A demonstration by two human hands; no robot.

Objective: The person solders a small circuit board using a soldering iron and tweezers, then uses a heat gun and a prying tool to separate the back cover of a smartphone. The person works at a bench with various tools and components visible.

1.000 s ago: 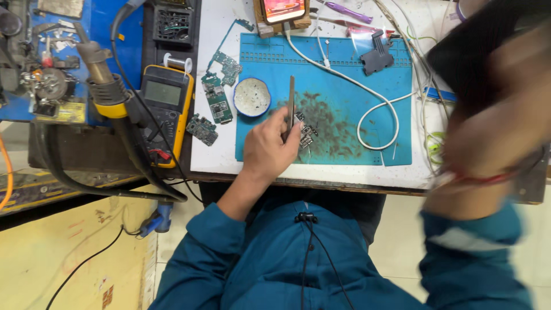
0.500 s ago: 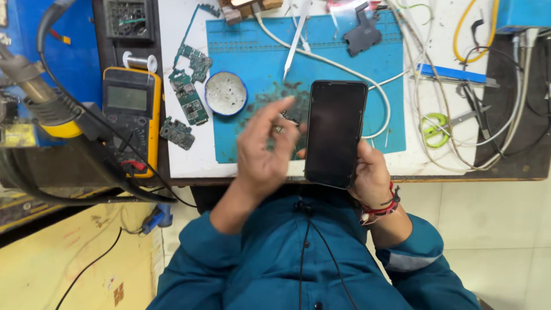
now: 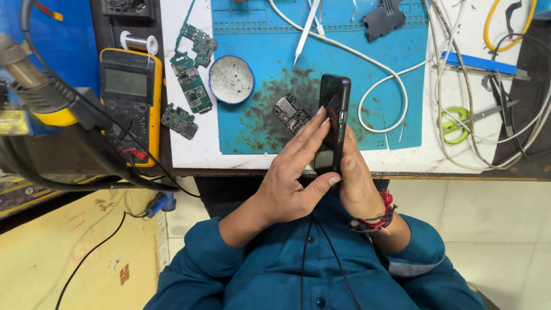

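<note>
Now my left hand [image 3: 293, 178] and my right hand [image 3: 357, 183] both gripping the slim black smartphone [image 3: 333, 123] on its edge, above the stained blue rubber work mat [image 3: 258, 123], small green circuit board [image 3: 291, 113] just beside.

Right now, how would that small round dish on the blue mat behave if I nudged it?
The round dish looks shallow and flat-bottomed, so it would probably slide rather than tip or roll. It seems light and might skate easily on the blue mat. The circuit boards lie close beside it, so a push leftward could bump them.
</note>
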